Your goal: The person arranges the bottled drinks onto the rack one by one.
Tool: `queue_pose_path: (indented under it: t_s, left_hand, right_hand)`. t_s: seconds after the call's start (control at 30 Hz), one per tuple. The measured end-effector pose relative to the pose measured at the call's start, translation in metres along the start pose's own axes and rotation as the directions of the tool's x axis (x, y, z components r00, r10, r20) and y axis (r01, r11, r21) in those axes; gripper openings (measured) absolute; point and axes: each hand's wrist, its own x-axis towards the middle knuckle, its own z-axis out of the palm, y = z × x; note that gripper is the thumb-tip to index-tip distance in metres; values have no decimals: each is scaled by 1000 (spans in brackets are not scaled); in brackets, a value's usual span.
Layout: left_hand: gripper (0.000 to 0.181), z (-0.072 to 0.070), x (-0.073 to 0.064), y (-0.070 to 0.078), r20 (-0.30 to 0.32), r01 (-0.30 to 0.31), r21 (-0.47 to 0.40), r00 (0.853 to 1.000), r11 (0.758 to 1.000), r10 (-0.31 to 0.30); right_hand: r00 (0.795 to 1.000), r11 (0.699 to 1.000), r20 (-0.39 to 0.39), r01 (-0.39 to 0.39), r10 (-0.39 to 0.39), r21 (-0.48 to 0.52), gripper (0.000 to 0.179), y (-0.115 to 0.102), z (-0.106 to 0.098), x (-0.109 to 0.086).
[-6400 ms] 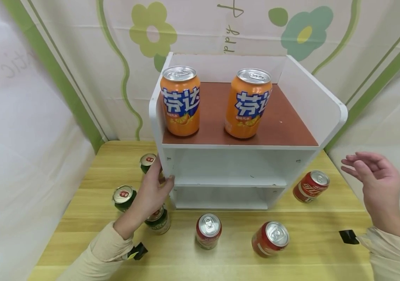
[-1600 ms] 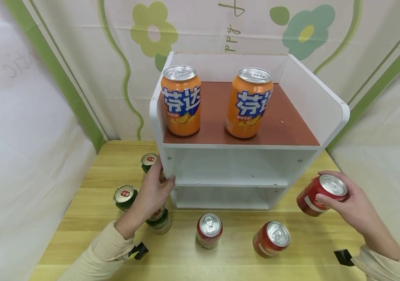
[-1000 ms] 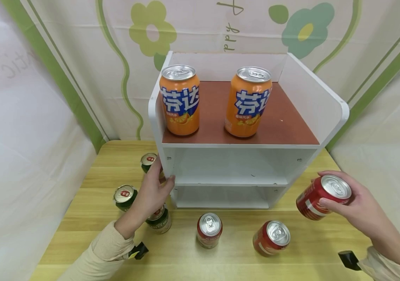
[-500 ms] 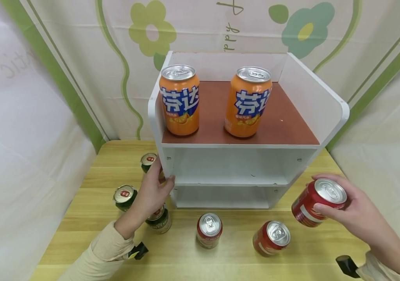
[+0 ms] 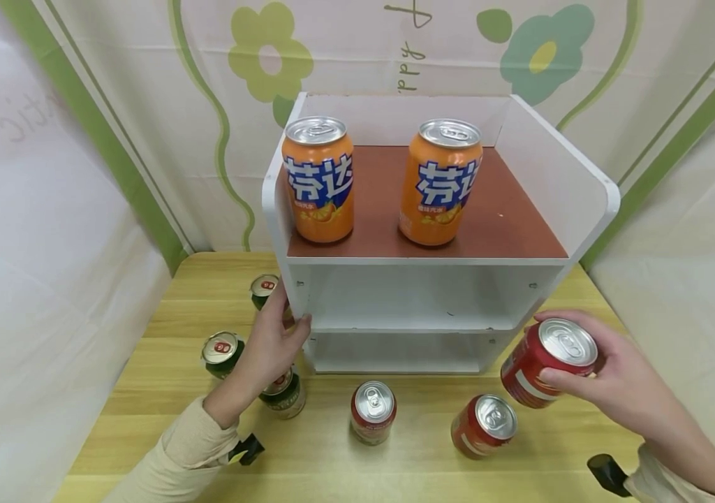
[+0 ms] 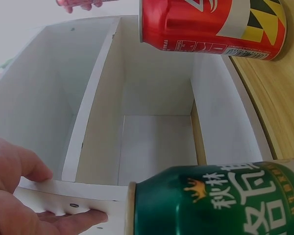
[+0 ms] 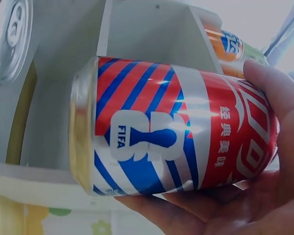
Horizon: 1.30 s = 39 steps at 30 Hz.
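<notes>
While left hand (image 5: 274,348) grips shelf (image 5: 502,227), red can (image 5: 532,368) tilts in right hand (image 5: 621,390).

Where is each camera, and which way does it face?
Head: worn on the head, looking forward-down at the shelf; left hand, right hand and sleeves show.
Left wrist: worn there, facing into the shelf; left hand shows.
Right wrist: worn there, facing the held red can; right hand shows.
Both wrist views share the shelf.

Head view: high, facing forward and down; wrist views: close, both facing shared shelf (image 5: 401,300).
</notes>
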Motion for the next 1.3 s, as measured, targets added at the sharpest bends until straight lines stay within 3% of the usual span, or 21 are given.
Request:
queue_pose_path:
  t_s: [0.47,1.3]
  left_hand:
    - [71,1,0,0,-1,9,6,1000,1000,-9]
    - [70,1,0,1,-4,2,9,1000,1000,-2]
  right_hand:
    - [999,1000,46,25,-25,-2,67,-29,16,25]
    - [993,997,90,-73,72,7,57,-57,37,71]
